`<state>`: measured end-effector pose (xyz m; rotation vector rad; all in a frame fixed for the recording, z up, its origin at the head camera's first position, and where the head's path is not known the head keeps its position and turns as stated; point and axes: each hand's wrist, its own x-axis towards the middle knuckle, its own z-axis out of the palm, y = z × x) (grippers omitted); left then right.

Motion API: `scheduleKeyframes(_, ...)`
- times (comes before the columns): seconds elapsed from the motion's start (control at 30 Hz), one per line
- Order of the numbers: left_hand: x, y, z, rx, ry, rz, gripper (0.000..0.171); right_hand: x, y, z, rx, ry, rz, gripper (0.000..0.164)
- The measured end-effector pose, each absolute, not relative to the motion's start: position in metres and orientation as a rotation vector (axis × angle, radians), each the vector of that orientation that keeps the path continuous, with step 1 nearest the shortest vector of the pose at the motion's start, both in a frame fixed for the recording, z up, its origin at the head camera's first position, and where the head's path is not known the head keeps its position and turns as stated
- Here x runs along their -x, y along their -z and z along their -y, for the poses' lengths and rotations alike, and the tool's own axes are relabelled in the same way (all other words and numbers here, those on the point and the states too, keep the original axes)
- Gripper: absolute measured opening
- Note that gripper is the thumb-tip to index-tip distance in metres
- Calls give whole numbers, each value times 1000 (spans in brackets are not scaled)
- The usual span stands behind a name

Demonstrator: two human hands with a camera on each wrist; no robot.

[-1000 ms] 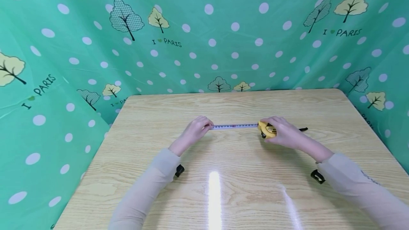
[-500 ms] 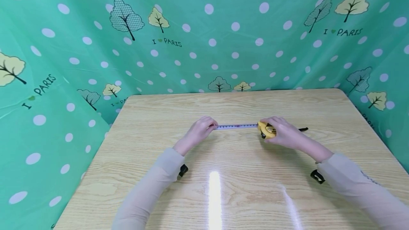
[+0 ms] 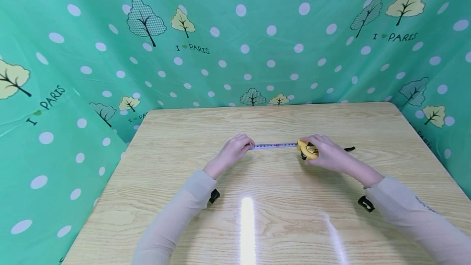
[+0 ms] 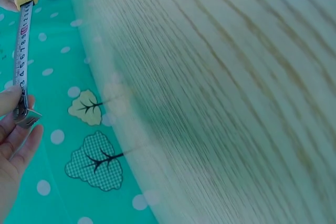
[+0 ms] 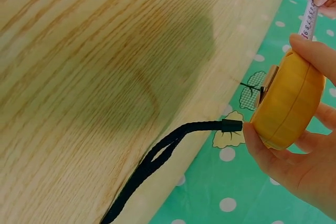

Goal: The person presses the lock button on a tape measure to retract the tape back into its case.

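My right hand (image 3: 325, 151) grips the yellow tape measure (image 5: 291, 100) around its case, thumb and fingers on opposite sides. A black wrist cord (image 5: 173, 136) trails from the case. Between the hands stretches a short length of the white blade (image 3: 271, 145), printed with numbers and a red mark. My left hand (image 3: 232, 150) pinches the blade near its free end; in the left wrist view the metal end hook (image 4: 27, 118) sticks out past the thumb and fingers. Both hands are held above the table.
The light wooden table (image 3: 176, 216) lies below, with a bright light reflection near its front. A green dotted curtain (image 3: 206, 68) with printed trees hangs behind and at both sides. Small black wrist pieces (image 3: 366, 203) show beneath each sleeve.
My left hand has moved right toward the tape measure, and the blade showing between the hands has become shorter. The right hand has stayed in place.
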<state>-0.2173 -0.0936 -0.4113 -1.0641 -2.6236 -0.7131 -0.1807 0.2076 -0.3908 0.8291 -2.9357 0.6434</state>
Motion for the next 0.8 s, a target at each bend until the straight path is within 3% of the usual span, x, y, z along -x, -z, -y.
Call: scheduleKeyframes(0.8,215,409,87,1150,666,2600,14,180,388,-208,-809,-675,2977,67)
